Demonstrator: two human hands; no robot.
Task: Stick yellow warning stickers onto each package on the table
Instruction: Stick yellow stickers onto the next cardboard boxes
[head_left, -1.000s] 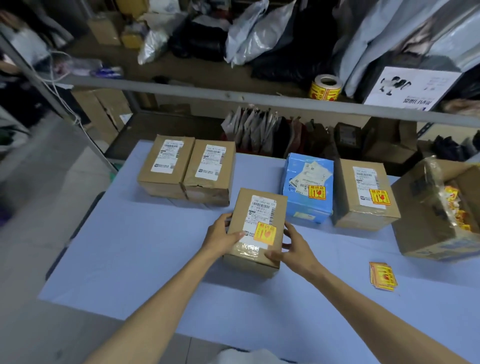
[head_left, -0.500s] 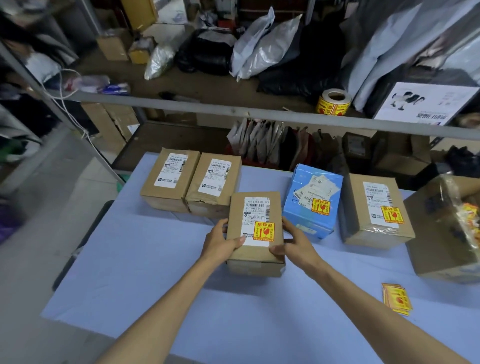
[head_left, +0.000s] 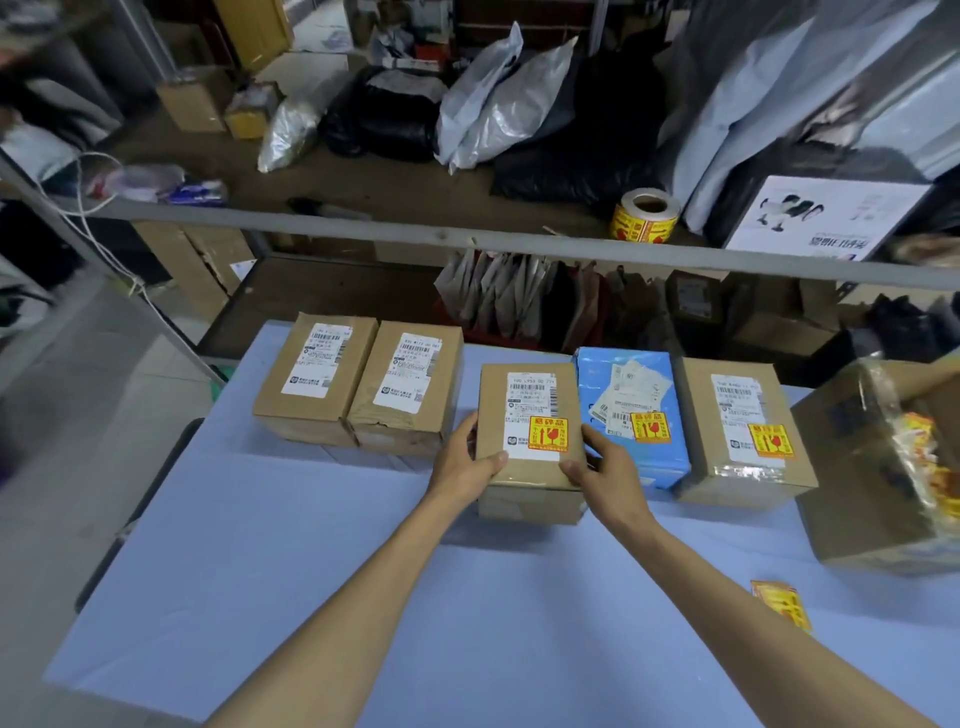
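Observation:
A brown cardboard package (head_left: 524, 478) with a white label and a yellow warning sticker (head_left: 548, 434) stands mid-table. My left hand (head_left: 465, 462) grips its left side, thumb on top. My right hand (head_left: 605, 467) holds its right side. To the right stand a blue package (head_left: 631, 447) and a brown package (head_left: 737, 467), each with a yellow sticker. At the left, two brown packages (head_left: 314, 379) (head_left: 405, 395) carry only white labels. A small stack of yellow stickers (head_left: 782, 605) lies at the right front.
The table has a light blue cover (head_left: 311, 571). A large open carton (head_left: 883, 467) with yellow stickers sits at the right edge. A sticker roll (head_left: 644, 215) stands on the shelf behind a grey rail (head_left: 363, 234). Bags and boxes crowd the shelf.
Both hands have pushed the held package away from me, straightened it and brought it into the row between the unlabelled brown boxes and the blue package.

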